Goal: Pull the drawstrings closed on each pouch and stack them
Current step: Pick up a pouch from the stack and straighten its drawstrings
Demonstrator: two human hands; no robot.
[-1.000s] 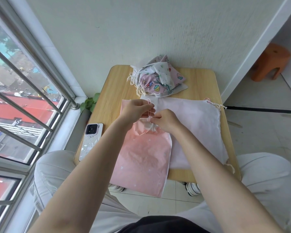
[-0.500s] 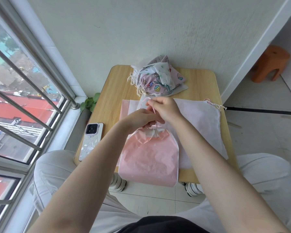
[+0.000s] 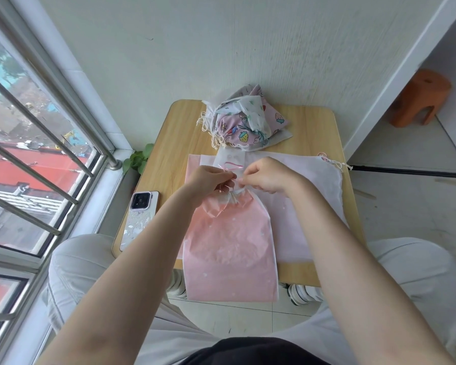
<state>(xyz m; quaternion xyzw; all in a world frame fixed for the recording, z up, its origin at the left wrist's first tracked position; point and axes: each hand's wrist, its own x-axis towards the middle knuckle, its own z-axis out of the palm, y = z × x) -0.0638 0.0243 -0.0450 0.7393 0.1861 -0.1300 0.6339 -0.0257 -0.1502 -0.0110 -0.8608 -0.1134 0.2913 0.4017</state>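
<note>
A pink pouch (image 3: 231,246) lies on the small wooden table (image 3: 311,127), its bottom hanging over the near edge and its mouth gathered tight. My left hand (image 3: 208,179) and my right hand (image 3: 267,177) meet just above that mouth, each pinching the thin pink drawstring (image 3: 231,165), which loops up between them. Under the pink pouch lie flat pale pouches, a large whitish one (image 3: 308,196) spreading right. A pile of closed printed pouches (image 3: 244,122) sits at the table's far side.
A phone (image 3: 138,219) in a patterned case lies at the table's left near corner. A barred window (image 3: 37,159) runs along the left, a wall stands behind the table, and an orange stool (image 3: 417,100) is at the far right. My knees flank the table.
The pink pouch's mouth went from flat to gathered as the cord was pulled. My right hand rose toward the far side, then came back down beside my left at the cord.
</note>
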